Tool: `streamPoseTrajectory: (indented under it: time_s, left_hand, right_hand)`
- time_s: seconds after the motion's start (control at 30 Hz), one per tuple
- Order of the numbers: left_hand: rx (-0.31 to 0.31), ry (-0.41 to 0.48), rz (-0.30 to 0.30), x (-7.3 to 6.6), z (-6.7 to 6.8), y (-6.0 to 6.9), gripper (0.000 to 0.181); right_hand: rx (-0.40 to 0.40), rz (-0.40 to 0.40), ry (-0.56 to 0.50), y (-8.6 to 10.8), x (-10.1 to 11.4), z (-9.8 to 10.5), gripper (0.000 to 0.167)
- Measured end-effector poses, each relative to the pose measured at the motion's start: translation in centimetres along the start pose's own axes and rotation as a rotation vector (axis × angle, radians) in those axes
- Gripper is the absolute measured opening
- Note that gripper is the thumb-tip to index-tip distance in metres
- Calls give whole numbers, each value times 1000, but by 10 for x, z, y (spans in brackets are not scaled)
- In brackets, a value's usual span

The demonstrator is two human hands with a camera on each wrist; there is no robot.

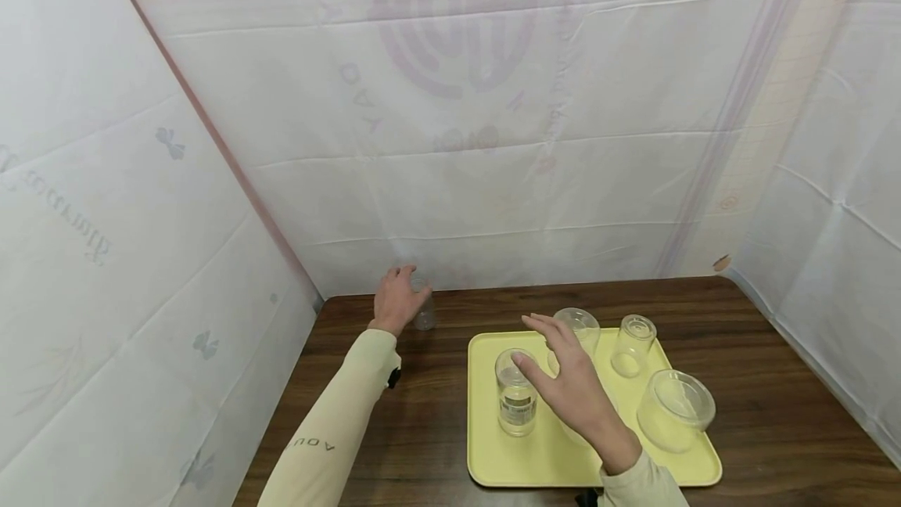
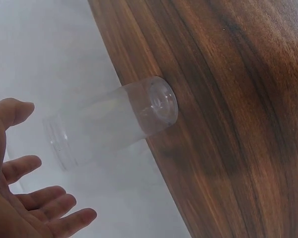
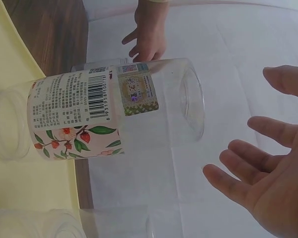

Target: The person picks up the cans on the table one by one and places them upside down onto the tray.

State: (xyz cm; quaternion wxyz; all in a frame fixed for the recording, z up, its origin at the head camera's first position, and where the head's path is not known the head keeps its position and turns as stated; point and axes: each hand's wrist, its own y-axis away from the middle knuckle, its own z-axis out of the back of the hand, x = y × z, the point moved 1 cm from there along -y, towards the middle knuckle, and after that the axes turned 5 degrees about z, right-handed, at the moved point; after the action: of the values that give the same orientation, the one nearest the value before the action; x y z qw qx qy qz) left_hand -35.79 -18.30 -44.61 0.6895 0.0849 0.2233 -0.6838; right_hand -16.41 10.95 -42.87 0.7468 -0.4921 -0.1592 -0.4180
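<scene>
At the table's back left, my left hand (image 1: pixel 399 300) is beside a small clear jar (image 1: pixel 425 319), fingers spread. The left wrist view shows that jar (image 2: pixel 111 121) upright on the table, its rim towards the fingertips and a gap between. My right hand (image 1: pixel 573 386) hovers over the yellow tray (image 1: pixel 484 444), fingers loosely extended and holding nothing. Nearest to it is a clear jar with a printed label (image 1: pixel 517 411). In the right wrist view the label (image 3: pixel 74 111) shows a barcode and red flowers; the jar's base faces the hand, apart from it.
Also on the tray stand a clear jar (image 1: pixel 584 327) partly behind my right hand, a narrow clear jar (image 1: pixel 632 349) and a wide clear jar (image 1: pixel 677 413) at the right. The dark wooden table (image 1: pixel 429 429) meets white sheet walls (image 1: pixel 450 210) at its back and sides.
</scene>
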Motion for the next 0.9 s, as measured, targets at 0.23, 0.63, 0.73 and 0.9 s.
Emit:
streamPoseTrajectory:
  time_s: [0.23, 0.63, 0.73, 0.9]
  left_hand:
    - [15, -27, 17, 2, -4, -1, 64]
    - [36, -19, 39, 6, -11, -3, 61]
    - [35, -10, 29, 7, -13, -3, 61]
    - [37, 2, 25, 7, -17, -2, 60]
  right_hand:
    - [-9, -24, -21, -1, -2, -1, 55]
    - [-6, -148, -100, -10, -11, -7, 57]
    - [-10, -168, -110, -14, -14, -9, 58]
    - [-15, -211, -135, -18, -19, -12, 59]
